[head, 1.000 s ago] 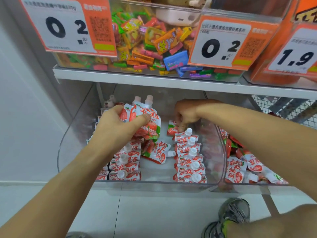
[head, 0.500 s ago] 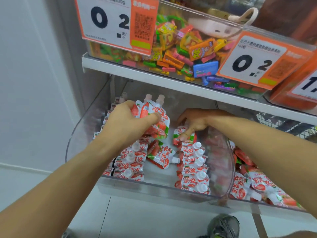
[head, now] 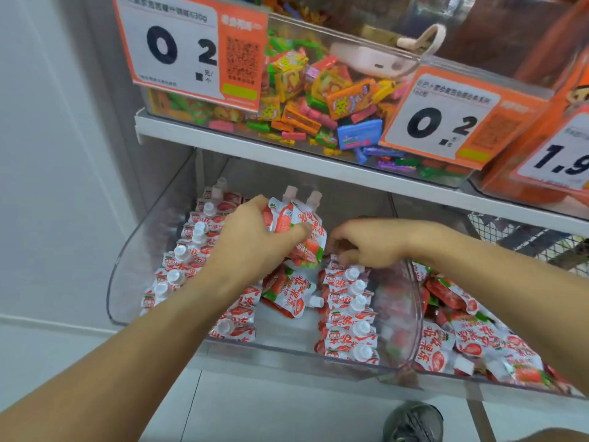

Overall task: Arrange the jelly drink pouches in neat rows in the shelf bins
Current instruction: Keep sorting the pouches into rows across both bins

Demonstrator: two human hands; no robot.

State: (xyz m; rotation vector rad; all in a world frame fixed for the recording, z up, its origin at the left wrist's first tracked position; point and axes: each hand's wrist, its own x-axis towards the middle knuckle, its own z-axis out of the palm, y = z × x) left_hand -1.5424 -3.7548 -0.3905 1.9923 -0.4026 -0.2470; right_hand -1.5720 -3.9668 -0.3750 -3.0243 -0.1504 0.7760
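Left hand [head: 255,237] grips a bunch of red-and-white spouted jelly pouches [head: 302,231] above the clear plastic bin [head: 127,282], likely as stock. Right hand [head: 366,247], fingers curled, pinches the rearmost pouch of the right row [head: 350,314], apparently seating it.

Large black "0 2" legible on left price tag [head: 188,49], white and orange, clipped to front of candy bin [head: 318,100]; QR code on its orange part, small print above blurred. Same "0 2" on middle price tag [head: 446,122]. "1.9" on right price tag [head: 564,157], cut off at frame edge. Red Chinese characters on jelly drink pouches [head: 307,231], not reliably readable.
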